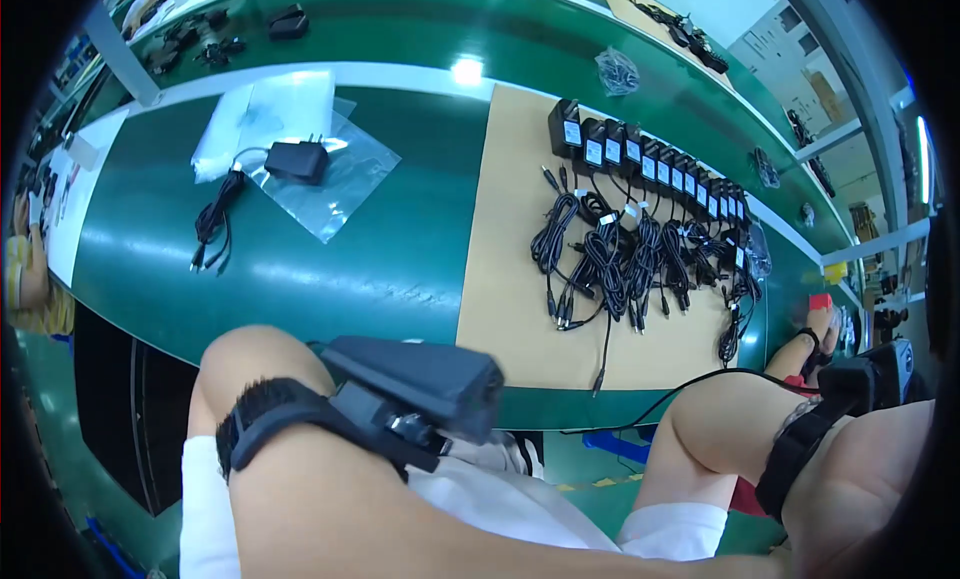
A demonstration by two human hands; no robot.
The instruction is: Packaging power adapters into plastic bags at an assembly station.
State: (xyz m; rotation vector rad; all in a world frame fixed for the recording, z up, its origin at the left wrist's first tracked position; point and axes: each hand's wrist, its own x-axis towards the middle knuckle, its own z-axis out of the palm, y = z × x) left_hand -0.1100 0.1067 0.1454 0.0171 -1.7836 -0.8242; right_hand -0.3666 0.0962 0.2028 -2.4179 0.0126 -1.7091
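Note:
Both my arms are bent with the elbows toward the bench, and neither hand's fingers show. My left arm (300,499) wears a black strap with a dark box-shaped device (415,379). My right arm (730,419) carries a similar strapped device (860,384) near the right rim. Beyond the arms, a row of black power adapters (650,167) with coiled cables (605,264) lies on a brown board (510,349). Left of it, one black adapter (297,163) rests on a clear plastic bag (325,209) beside a stack of bags (285,104); its coiled cable (212,224) lies alongside.
The green bench (400,309) has a raised white back edge and a second green surface (420,29) behind, holding loose dark parts (288,22) and a bagged cable (617,72). A metal post (120,54) rises at left. Other people's arms (35,269) show at both sides.

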